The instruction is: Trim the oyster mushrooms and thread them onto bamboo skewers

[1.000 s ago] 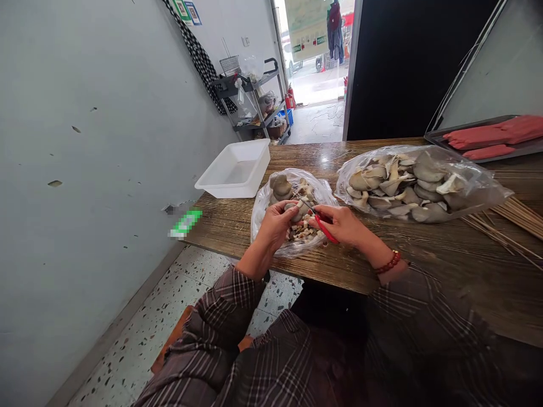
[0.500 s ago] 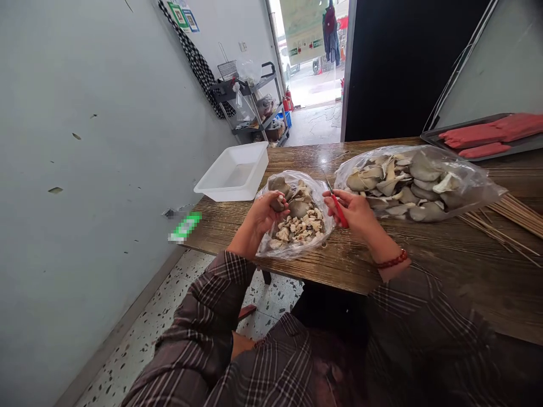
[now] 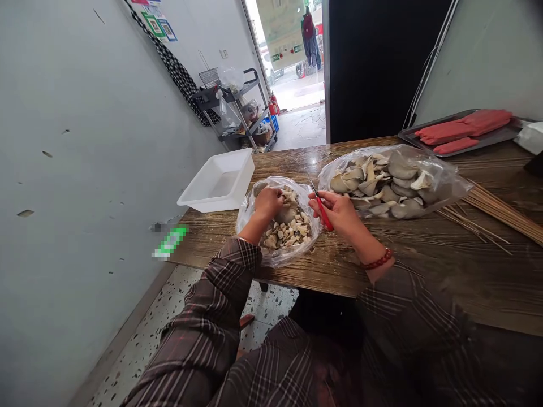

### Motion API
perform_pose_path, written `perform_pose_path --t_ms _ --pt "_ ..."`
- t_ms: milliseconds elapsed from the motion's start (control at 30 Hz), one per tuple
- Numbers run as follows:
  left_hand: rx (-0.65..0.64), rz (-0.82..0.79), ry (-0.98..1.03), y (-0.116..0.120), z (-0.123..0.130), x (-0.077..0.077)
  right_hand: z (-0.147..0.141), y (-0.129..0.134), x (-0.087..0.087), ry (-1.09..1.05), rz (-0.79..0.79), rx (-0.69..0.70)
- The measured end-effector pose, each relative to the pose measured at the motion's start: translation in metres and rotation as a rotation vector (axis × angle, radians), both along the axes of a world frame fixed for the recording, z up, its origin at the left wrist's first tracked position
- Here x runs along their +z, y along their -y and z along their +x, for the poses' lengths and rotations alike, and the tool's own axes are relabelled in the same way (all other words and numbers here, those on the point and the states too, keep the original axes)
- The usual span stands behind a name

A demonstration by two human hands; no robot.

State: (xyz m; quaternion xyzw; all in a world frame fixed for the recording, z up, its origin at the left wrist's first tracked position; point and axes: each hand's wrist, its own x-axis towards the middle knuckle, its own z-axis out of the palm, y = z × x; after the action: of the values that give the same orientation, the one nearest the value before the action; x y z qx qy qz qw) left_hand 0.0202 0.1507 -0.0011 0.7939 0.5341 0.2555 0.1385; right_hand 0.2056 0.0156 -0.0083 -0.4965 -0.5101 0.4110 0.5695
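Note:
My left hand (image 3: 268,204) reaches palm down into an open clear plastic bag (image 3: 275,260), its fingers curled together over the oyster mushrooms (image 3: 287,215) inside. What those fingers hold, if anything, is hidden. Small pale cut mushroom pieces (image 3: 292,230) lie in the near half of this bag. To its right, my right hand (image 3: 333,212) is closed on a small red-handled knife (image 3: 324,215), its thin blade pointing up and away from me. Just beyond that hand lies a larger clear bag (image 3: 445,192) full of whole oyster mushrooms (image 3: 392,181).
A white plastic tub (image 3: 218,181) stands at the table's left end by the wall. Wooden skewers (image 3: 504,212) lie on the right. Behind them a dark tray (image 3: 494,144) carries pink packages (image 3: 466,131). A shelf cart (image 3: 237,104) stands near the doorway.
My left hand, which held a mushroom above the bag, has turned palm down and lowered among the mushrooms. My right hand keeps the knife. The view has shifted slightly to the right.

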Motion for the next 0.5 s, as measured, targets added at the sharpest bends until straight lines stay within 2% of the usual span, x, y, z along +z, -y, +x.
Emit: perform_pose_path --t_ms 67,167,233,333,500 --pt "-0.020 -0.089 0.201 0.002 -0.006 0.004 0.000 0.001 0.001 -0.003 0.003 0.006" --pt "-0.063 -0.344 0.565 0.013 -0.019 0.013 -0.001 0.002 0.000 0.024 0.024 0.021" --pt "-0.104 -0.504 0.715 0.024 -0.026 0.019 -0.002 0.002 -0.002 0.065 0.039 0.034" --pt "-0.134 -0.632 0.800 0.042 -0.032 0.024 -0.003 0.002 -0.006 0.161 0.062 0.057" --pt "-0.162 -0.597 0.846 0.066 -0.033 0.030 -0.004 0.002 -0.013 0.364 0.138 0.093"
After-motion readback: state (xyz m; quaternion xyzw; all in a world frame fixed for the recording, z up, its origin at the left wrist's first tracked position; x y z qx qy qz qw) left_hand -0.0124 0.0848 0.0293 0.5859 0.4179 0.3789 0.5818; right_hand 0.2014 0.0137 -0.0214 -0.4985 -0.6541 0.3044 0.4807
